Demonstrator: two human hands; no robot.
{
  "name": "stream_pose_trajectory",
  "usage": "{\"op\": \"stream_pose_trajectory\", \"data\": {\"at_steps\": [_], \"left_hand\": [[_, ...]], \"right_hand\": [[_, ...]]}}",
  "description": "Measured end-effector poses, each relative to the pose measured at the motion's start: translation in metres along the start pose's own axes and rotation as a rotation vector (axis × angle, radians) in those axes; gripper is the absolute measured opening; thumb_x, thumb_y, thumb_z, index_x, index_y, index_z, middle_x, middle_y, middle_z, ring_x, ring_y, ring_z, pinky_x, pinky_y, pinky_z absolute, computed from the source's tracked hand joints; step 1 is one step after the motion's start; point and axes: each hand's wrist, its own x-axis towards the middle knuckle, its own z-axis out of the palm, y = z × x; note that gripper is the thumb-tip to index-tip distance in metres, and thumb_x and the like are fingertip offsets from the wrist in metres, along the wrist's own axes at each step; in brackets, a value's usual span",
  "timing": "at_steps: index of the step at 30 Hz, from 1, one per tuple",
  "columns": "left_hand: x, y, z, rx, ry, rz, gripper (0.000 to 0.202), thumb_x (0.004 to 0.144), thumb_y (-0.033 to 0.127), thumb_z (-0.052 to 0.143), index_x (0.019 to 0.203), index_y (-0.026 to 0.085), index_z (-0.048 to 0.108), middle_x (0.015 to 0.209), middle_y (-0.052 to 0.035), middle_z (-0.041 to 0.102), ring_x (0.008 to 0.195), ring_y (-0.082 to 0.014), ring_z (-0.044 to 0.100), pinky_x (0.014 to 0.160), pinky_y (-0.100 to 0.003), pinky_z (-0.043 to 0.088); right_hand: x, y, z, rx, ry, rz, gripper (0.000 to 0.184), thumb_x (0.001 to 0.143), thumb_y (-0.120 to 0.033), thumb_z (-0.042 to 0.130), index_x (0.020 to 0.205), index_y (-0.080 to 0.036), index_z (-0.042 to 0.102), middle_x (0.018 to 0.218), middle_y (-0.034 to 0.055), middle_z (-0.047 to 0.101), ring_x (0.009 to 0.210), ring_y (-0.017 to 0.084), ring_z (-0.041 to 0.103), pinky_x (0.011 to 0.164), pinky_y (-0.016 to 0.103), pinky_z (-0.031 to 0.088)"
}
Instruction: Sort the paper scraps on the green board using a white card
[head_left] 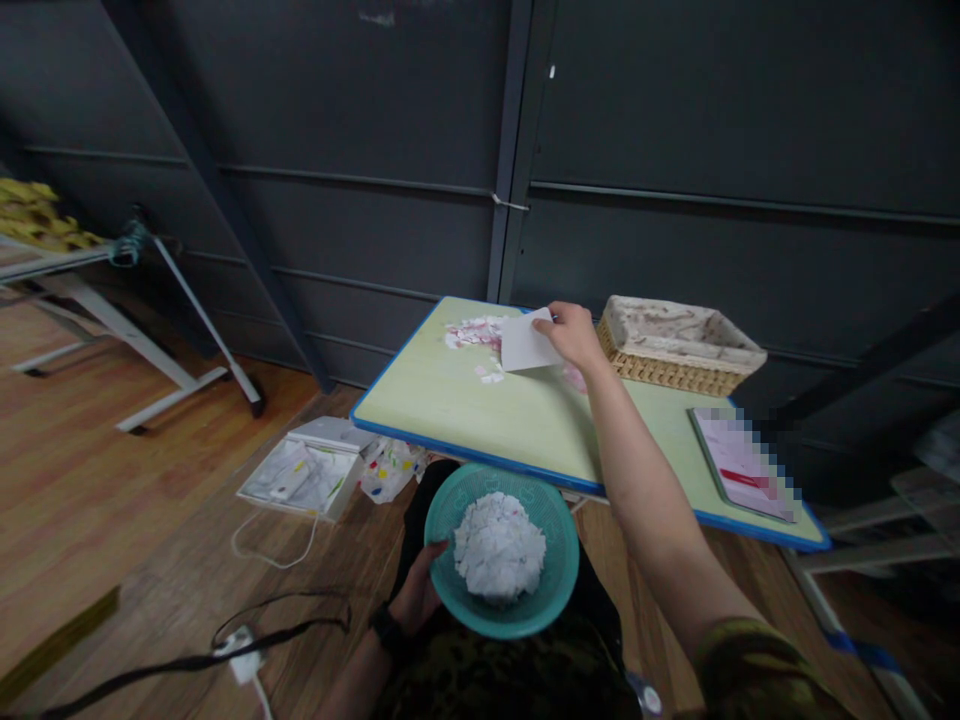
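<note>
My right hand (574, 335) reaches over the table and pinches a white card (527, 342) by its right edge. The card stands tilted beside a spread of torn paper scraps (474, 333), some white and some pinkish, partly hiding them. My left hand (420, 585) grips the left rim of a round green plastic basket (555, 530), held over my lap just below the table's front edge. A heap of white paper scraps (500, 550) fills the basket's middle. The fingers under the basket are hidden.
The light green table (457, 400) has a blue edge. A lined wicker basket (679, 375) stands at its back right, near a tablet-like flat object (739, 465). On the floor lie an opened white box (307, 475), a plastic bag (390, 468) and a power strip (244, 655).
</note>
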Motion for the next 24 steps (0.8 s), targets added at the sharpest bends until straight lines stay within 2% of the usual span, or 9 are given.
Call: {"op": "stream_pose_trajectory", "data": {"at_steps": [4, 7, 12, 14, 18, 24], "left_hand": [[-0.001, 0.001, 0.002, 0.015, 0.021, -0.009, 0.058, 0.084, 0.023, 0.051, 0.137, 0.004, 0.038, 0.118, -0.0174, 0.067, 0.118, -0.0305, 0.055, 0.109, -0.047, 0.028], [-0.002, 0.001, 0.003, 0.020, 0.013, -0.009, 0.055, 0.085, 0.023, 0.049, 0.136, 0.005, 0.040, 0.118, -0.0165, 0.067, 0.119, -0.0304, 0.054, 0.110, -0.048, 0.026], [-0.003, 0.002, 0.003, 0.030, 0.000, -0.008, 0.056, 0.085, 0.023, 0.050, 0.137, 0.007, 0.040, 0.122, -0.0164, 0.065, 0.121, -0.0308, 0.053, 0.111, -0.049, 0.024], [-0.004, 0.002, 0.003, 0.030, 0.006, -0.011, 0.058, 0.084, 0.024, 0.051, 0.138, 0.006, 0.039, 0.122, -0.0166, 0.065, 0.121, -0.0311, 0.053, 0.111, -0.049, 0.024], [-0.004, 0.002, 0.006, 0.014, 0.014, -0.017, 0.057, 0.084, 0.025, 0.051, 0.137, 0.005, 0.039, 0.121, -0.0169, 0.066, 0.121, -0.0307, 0.053, 0.111, -0.047, 0.024], [-0.003, 0.001, 0.004, -0.005, -0.006, -0.006, 0.056, 0.085, 0.023, 0.049, 0.137, 0.005, 0.039, 0.120, -0.0167, 0.066, 0.121, -0.0306, 0.053, 0.111, -0.049, 0.023]], "right_hand": [[-0.001, -0.002, -0.005, -0.073, 0.018, -0.008, 0.018, 0.072, -0.027, 0.050, 0.072, -0.015, 0.064, 0.075, 0.0088, 0.064, 0.070, 0.020, 0.053, 0.067, 0.030, 0.035], [-0.001, -0.002, -0.011, -0.092, 0.024, -0.002, 0.015, 0.070, -0.026, 0.051, 0.068, -0.015, 0.062, 0.071, 0.0080, 0.062, 0.068, 0.019, 0.052, 0.064, 0.030, 0.034], [-0.002, -0.001, -0.015, 0.125, -0.181, 0.035, 0.018, 0.065, -0.031, 0.054, 0.066, -0.014, 0.062, 0.063, 0.0019, 0.056, 0.061, 0.015, 0.048, 0.057, 0.027, 0.032], [-0.002, 0.000, -0.012, 0.217, -0.213, 0.039, 0.023, 0.064, -0.034, 0.055, 0.068, -0.013, 0.062, 0.062, 0.0009, 0.055, 0.061, 0.015, 0.048, 0.056, 0.026, 0.032], [0.000, 0.001, 0.000, 0.259, -0.070, 0.035, 0.026, 0.067, -0.037, 0.054, 0.072, -0.013, 0.062, 0.069, 0.0035, 0.060, 0.066, 0.016, 0.051, 0.059, 0.027, 0.034], [0.003, 0.007, 0.007, 0.065, 0.089, 0.055, 0.025, 0.074, -0.036, 0.051, 0.076, -0.014, 0.063, 0.075, 0.0074, 0.063, 0.068, 0.019, 0.053, 0.067, 0.030, 0.037]]}}
